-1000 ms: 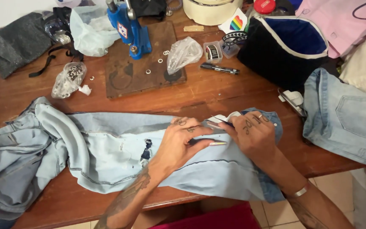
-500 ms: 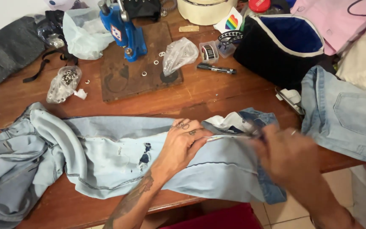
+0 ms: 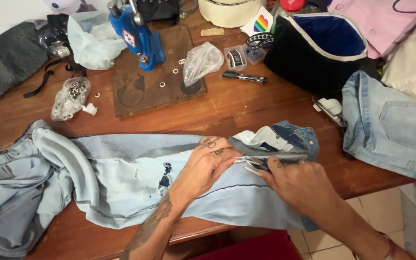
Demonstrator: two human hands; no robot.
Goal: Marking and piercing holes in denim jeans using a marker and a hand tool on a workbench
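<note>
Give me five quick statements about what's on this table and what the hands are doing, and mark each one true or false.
1. The left hand presses flat on the light blue jeans. True.
2. The right hand holds a hammer. False: it holds a thin metal tool, likely small scissors, at the jeans' edge.
3. A blue press stands on a wooden board. True.
4. The black marker lies on the floor. False: it lies on the table.
5. The jeans are dark red. False: light blue.
</note>
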